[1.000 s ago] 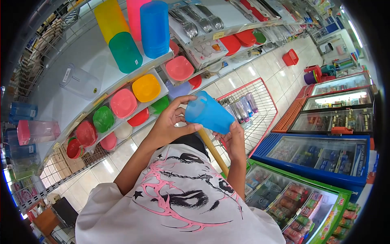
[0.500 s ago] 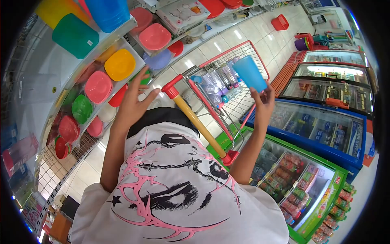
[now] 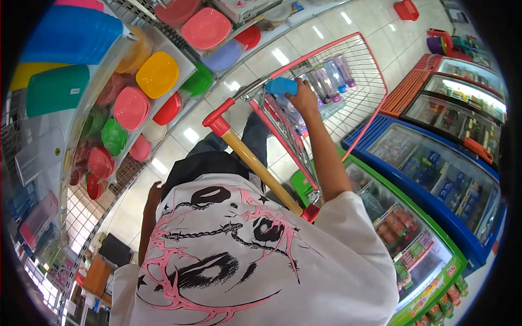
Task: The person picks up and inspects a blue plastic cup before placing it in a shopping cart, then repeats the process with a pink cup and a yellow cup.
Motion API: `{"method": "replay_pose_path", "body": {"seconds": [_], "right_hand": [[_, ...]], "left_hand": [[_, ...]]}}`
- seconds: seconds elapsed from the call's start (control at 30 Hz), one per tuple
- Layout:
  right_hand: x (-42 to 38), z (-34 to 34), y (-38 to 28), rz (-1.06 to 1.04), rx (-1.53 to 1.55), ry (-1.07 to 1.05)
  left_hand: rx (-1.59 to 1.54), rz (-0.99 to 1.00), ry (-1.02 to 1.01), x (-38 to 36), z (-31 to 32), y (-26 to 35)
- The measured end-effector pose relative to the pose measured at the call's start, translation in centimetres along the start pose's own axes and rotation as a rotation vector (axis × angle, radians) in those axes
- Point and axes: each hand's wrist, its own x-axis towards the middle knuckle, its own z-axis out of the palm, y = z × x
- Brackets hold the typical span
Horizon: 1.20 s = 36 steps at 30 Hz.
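My right hand [image 3: 304,100] is closed around a blue plastic cup [image 3: 281,86], which lies tilted on its side over the near end of the shopping cart [image 3: 368,60]. Below and beyond it in the wire basket lie several clear bottles [image 3: 330,80] with blue, purple and pink caps. The cart's yellow handle bar [image 3: 261,170] with red ends crosses in front of my body, and neither hand is on it. Low at my side hangs my left hand [image 3: 155,190], near my waist; its fingers are mostly hidden.
Shelves to the left carry coloured plastic bowls [image 3: 157,75], blue containers [image 3: 70,35] and a green container [image 3: 54,91]. Along the right stand a green drinks freezer [image 3: 459,266] and a blue chest freezer [image 3: 478,252]. A red basket [image 3: 406,10] sits on the tiled floor ahead.
My right hand has carried the cup left and forward, tipping it over the cart's near end. My left hand has dropped from beside the shelf to my side. The view has shifted slightly.
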Motion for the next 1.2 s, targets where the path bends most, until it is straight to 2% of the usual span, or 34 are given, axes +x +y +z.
{"method": "replay_pose_path", "body": {"seconds": [0.07,0.3,0.47,0.57,0.7,0.73,0.83,0.87,0.93,1.0,1.03,1.2], "right_hand": [[1.7,1.2,0.2,0.004,-0.043,-0.082],[5.1,4.6,1.6,-0.053,-0.205,-0.270],[6.1,6.7,1.8,-0.116,-0.245,-0.275],[6.6,8.0,1.7,-0.090,-0.252,-0.317],[8.7,12.9,3.9,-0.125,-0.298,-0.398],[9.1,13.6,3.9,-0.164,-0.333,-0.441],[8.9,13.1,3.5,-0.069,-0.297,-0.430],[8.9,12.9,3.0,-0.039,-0.284,-0.394],[9.5,14.9,4.1,-0.046,-0.260,-0.392],[9.8,15.5,4.1,-0.012,-0.251,-0.386],[10.0,15.2,4.3,-0.005,-0.190,-0.458],[10.3,15.8,4.5,-0.028,-0.165,-0.421]], "left_hand": [[-0.025,-0.042,-0.010,-5.9,-1.0,-2.3],[-0.188,-0.183,-0.009,-8.9,0.4,2.6],[-0.320,-0.258,-0.001,-9.8,0.7,5.4],[-0.442,-0.361,0.031,-10.7,1.4,4.1],[-0.335,-0.426,0.026,-12.4,0.7,7.2],[-0.275,-0.434,-0.001,-12.6,0.6,7.1],[-0.338,-0.298,0.055,-13.3,1.7,4.3],[-0.374,-0.380,0.064,-13.5,2.0,4.1],[-0.401,-0.367,0.056,-14.0,1.9,4.6],[-0.137,-0.376,0.012,-13.9,1.4,5.6],[-0.241,-0.390,0.032,-14.2,1.4,6.3],[-0.325,-0.354,0.057,-14.5,1.5,7.2]]}}
